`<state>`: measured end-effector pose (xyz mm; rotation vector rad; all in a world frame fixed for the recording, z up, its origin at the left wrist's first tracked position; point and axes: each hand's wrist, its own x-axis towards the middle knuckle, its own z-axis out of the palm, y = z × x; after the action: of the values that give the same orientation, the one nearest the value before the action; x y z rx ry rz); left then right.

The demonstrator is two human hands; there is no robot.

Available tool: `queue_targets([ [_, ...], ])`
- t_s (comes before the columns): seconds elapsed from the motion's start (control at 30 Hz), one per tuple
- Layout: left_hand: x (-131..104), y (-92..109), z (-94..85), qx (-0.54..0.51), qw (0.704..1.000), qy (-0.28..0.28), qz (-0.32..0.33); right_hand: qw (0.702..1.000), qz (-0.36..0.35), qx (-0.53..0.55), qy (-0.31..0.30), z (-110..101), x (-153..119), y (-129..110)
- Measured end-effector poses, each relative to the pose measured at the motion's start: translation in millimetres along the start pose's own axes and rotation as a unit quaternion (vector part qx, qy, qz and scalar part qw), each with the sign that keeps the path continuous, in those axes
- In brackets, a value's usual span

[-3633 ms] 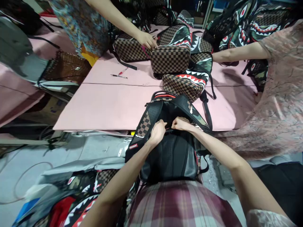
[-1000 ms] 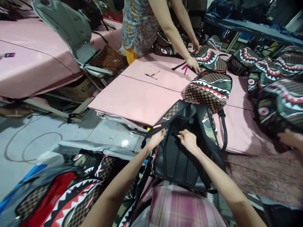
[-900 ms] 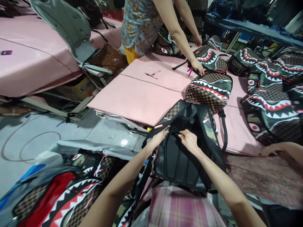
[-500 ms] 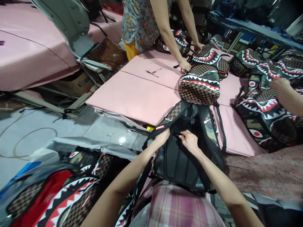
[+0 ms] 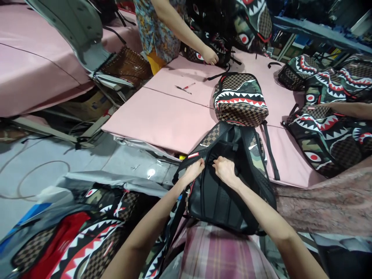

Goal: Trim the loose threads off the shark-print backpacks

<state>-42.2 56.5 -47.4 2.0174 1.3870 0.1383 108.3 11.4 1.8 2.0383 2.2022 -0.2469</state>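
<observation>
A black backpack (image 5: 223,201) leans on my lap against the table edge, its padded back and shoulder straps facing up. My left hand (image 5: 195,169) is closed on the backpack's left side, beside the strap with a small red label. Close to its right, my right hand (image 5: 224,169) is closed on black material at the upper middle of the back panel. What exactly the fingertips pinch is too small to make out. Just beyond the straps, a checkered backpack with a shark-mouth print (image 5: 240,100) rests on the pink table (image 5: 162,116).
Across the table a person in a floral top (image 5: 158,29) has a hand on bags. More shark-print backpacks (image 5: 322,135) are piled at the right, where another person's arm reaches in. Pens (image 5: 184,89) lie on the table. Further bags (image 5: 84,248) fill the lower left.
My right hand has moved slightly left, closer to my left hand. Across the table, a shark-print bag has been lifted away from beside the checkered backpack. The arm at the right has reached further left.
</observation>
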Motion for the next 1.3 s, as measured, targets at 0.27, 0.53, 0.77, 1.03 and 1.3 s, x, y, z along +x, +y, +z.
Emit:
queue_targets([
  [0.27, 2.3, -5.8, 5.8, 0.001, 0.999, 0.022, 0.027, 0.997, -0.064, -0.045, -0.014, -4.4, 8.9, -16.3],
  [0.53, 5.8, -11.3, 0.5, -0.102, 0.994, 0.038, 0.025, 1.000, -0.020, 0.003, -0.013, -7.8, 14.4, -13.2],
  [0.77, -16.5, -41.0, -48.5, -0.514, 0.852, -0.085, -0.056, 0.874, 0.136, 0.460, 0.074, 1.9, -30.4, 58.2],
  [1.03, -72.1, 9.7, 2.0, -0.540, 0.810, -0.075, -0.216, 0.795, 0.182, 0.573, 0.073, 35.7, -91.9, 66.4],
  [1.3, -125.7, 23.9, 35.1, -0.523, 0.822, -0.144, -0.175, 0.831, 0.160, 0.503, 0.174, 66.6, -108.4, 61.1],
])
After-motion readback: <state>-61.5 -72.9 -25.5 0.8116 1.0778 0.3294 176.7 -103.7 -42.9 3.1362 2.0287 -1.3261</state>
